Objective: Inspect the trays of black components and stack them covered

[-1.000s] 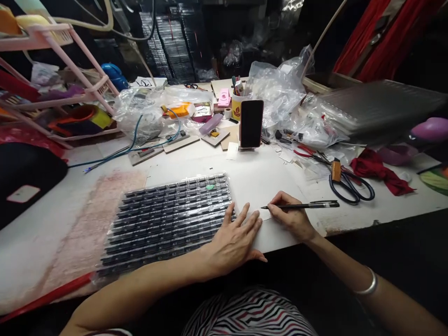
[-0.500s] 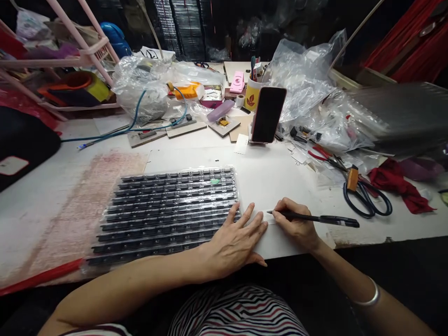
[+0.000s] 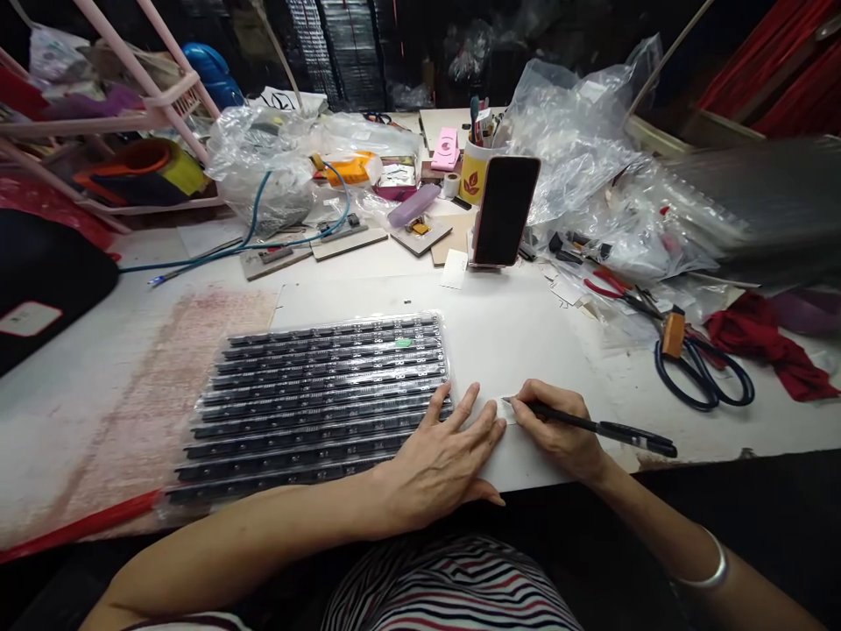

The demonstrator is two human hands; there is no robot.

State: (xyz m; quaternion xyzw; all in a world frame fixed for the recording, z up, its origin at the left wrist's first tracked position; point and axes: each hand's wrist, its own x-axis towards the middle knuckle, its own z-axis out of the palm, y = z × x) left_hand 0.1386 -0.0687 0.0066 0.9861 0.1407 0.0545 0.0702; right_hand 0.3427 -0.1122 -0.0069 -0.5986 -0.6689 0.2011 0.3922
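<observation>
My right hand [image 3: 557,429] grips a black pen [image 3: 611,428], its tip touching a small white paper slip [image 3: 505,408] on the table. My left hand [image 3: 447,456] lies flat with fingers spread. Its fingertips rest at the slip's left side and over the right edge of a clear plastic tray [image 3: 315,399]. Rows of dark strip-shaped parts fill that tray, and a small green sticker [image 3: 403,343] is on its upper right. Any writing on the slip is too small to make out.
A phone [image 3: 505,210] stands upright beyond the tray, before a yellow-and-white mug [image 3: 474,171] of tools. Scissors [image 3: 703,372] and red-handled pliers [image 3: 614,287] lie to the right, near plastic bags [image 3: 591,140]. A pink rack [image 3: 131,114] and blue cable [image 3: 243,245] are at left.
The back end of the pen has tipped down toward me, while its point stays on the slip. My left hand keeps its place, and the view has shifted slightly.
</observation>
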